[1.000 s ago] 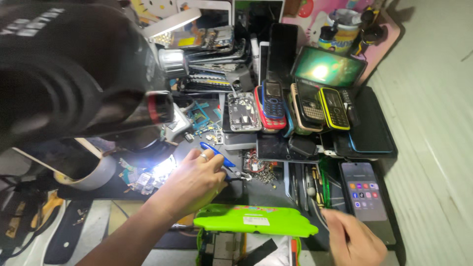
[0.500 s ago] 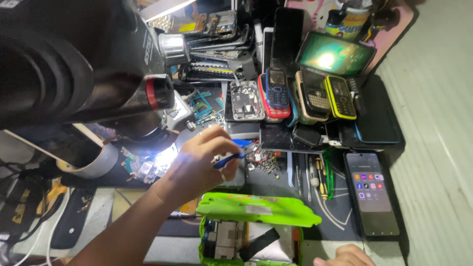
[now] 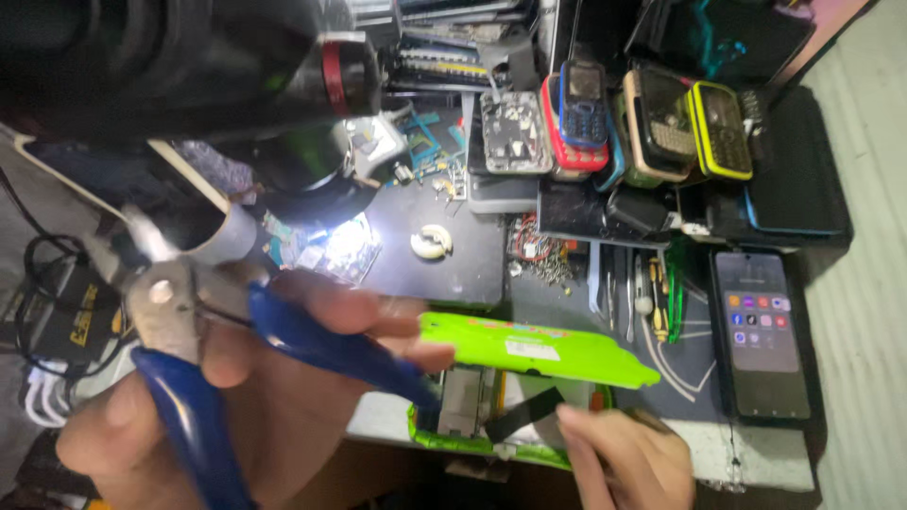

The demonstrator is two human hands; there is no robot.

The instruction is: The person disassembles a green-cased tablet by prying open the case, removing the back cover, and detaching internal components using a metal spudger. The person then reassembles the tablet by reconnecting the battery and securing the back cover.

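Since the earlier frame, our left hand (image 3: 236,397) has risen from the lit patch of the table (image 3: 453,255) toward the camera and now fills the lower left of the view, blurred by closeness. Its grip is clamped on the blue handles of a pair of pliers (image 3: 179,349), whose metal jaws point up and to the left; we cannot tell whether the jaws stand apart or together. Our right hand (image 3: 624,458) has come up from the bottom edge and now lies at the near rim of a green phone housing (image 3: 539,349); its fingers are loosely curled, touching the dark strip that crosses the opened device below the housing, and we cannot tell whether they close on it.

Behind the housing, on the dark mat, lie a small pale ring-shaped part (image 3: 432,242) and a heap of small metal parts (image 3: 539,260). A black smartphone (image 3: 759,331) with a lit screen rests to the right. Several keypad phones (image 3: 642,123) stand in a row at the far side. A microscope body (image 3: 189,66) overhangs the upper left.
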